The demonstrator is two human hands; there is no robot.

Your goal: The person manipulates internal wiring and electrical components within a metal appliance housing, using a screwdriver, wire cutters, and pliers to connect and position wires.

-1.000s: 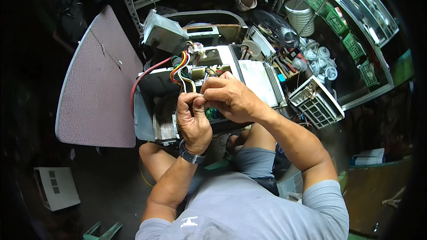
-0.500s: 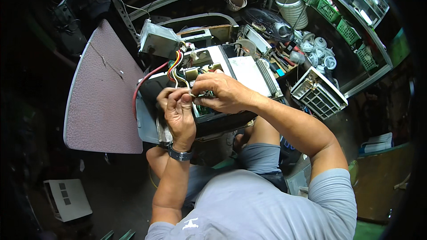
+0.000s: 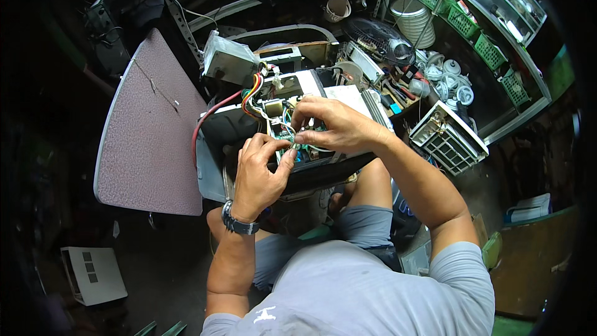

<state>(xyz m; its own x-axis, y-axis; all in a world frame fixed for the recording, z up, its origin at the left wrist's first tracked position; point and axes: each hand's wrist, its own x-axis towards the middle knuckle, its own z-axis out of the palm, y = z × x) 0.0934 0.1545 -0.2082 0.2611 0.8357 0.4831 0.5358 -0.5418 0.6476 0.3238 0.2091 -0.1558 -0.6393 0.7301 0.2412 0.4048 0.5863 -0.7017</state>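
Purple speckled board (image 3: 146, 130); red/yellow/orange wires (image 3: 252, 90); green baskets (image 3: 463, 22); grey shirt (image 3: 367, 292); white grille (image 3: 448, 137).

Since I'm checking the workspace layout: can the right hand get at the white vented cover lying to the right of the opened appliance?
Probably yes. The right hand is busy at the appliance's wiring, but the white vented cover lies uncovered on that side, with nothing visible between them.

Single fisheye view from the head, looking steeply down, close over both hands at centre. Opened appliance chassis (image 3: 280, 130) just above centre; own torso at 6 o'clock; shelving (image 3: 497, 43) bending along the rim at 2 o'clock.
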